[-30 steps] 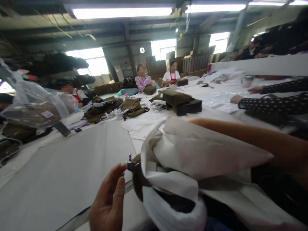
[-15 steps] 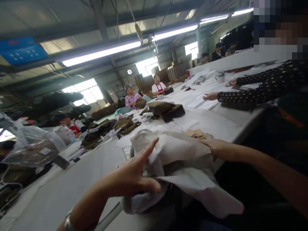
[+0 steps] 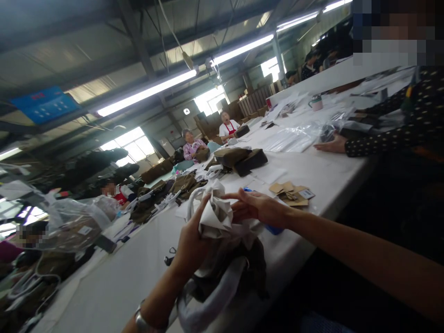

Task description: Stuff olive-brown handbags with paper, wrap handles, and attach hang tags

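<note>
My left hand [image 3: 192, 243] is closed around a crumpled wad of white tissue paper [image 3: 215, 215], held above the near edge of the long white table [image 3: 138, 268]. My right hand [image 3: 258, 208] reaches in from the right, its fingers pinching the same paper. Below the paper sits a dark olive bag [image 3: 239, 263] with a white strap or paper strip [image 3: 215, 296] trailing toward me. A blue object [image 3: 274, 229] shows partly under my right wrist.
Brown cardboard tags [image 3: 289, 192] lie right of my hands. Olive bags [image 3: 243, 159] are stacked mid-table, more bags and white cords [image 3: 173, 189] further left. A bagged item [image 3: 69, 226] sits at left. A neighbour's dotted sleeve and hand [image 3: 333, 145] rest at right; several seated people work at the far end.
The flat sheet of paper has been gathered into a wad between both hands. My left hand went from spread on the paper to closed around it. The view tilted left.
</note>
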A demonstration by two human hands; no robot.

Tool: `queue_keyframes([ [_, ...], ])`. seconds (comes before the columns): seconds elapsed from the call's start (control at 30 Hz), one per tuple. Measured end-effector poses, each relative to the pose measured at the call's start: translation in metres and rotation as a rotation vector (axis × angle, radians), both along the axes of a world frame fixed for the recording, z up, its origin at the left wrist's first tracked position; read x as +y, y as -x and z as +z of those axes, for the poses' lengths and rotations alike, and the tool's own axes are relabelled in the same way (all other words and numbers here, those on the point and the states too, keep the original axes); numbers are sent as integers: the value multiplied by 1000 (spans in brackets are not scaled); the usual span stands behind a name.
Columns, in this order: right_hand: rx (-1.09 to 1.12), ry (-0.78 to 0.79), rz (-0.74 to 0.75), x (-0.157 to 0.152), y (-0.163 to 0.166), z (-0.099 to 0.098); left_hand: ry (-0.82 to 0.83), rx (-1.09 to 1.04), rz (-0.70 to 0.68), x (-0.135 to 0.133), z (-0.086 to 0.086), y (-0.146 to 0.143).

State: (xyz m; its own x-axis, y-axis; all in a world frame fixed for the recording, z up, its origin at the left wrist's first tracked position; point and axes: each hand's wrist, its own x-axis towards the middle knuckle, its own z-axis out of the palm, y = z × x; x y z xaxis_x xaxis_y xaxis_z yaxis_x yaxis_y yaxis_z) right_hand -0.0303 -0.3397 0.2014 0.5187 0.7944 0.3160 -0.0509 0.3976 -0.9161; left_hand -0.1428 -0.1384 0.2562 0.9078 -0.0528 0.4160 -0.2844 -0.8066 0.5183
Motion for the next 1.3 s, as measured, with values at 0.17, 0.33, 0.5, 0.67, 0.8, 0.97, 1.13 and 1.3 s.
queue_keyframes([
  [0.17, -733, 224, -264, -5, 5, -46, -170, -70, -2, 28, 5, 11],
  [0.33, -1093, 276, -576, -12, 25, -66, -319, -90, -39, 38, 7, 15],
  [0.5, -797, 445, -839, -2, 12, -75, -367, -72, -75, 37, 9, 16],
  [0.67, -664, 590, -711, 3, -9, -63, -368, -76, -56, 35, 8, 18],
  [0.8, -497, 717, -625, -7, -26, -49, -363, -65, -45, 38, 5, 19],
  [0.97, -335, 533, -470, -2, -21, -22, -318, -11, -59, 27, 6, 22],
  [1.13, 311, 37, 80, 24, 14, 10, -163, 82, -105, 9, -10, 16],
  [1.3, -19, -26, -25, 21, 19, -3, -185, -78, 32, 18, -25, 14],
])
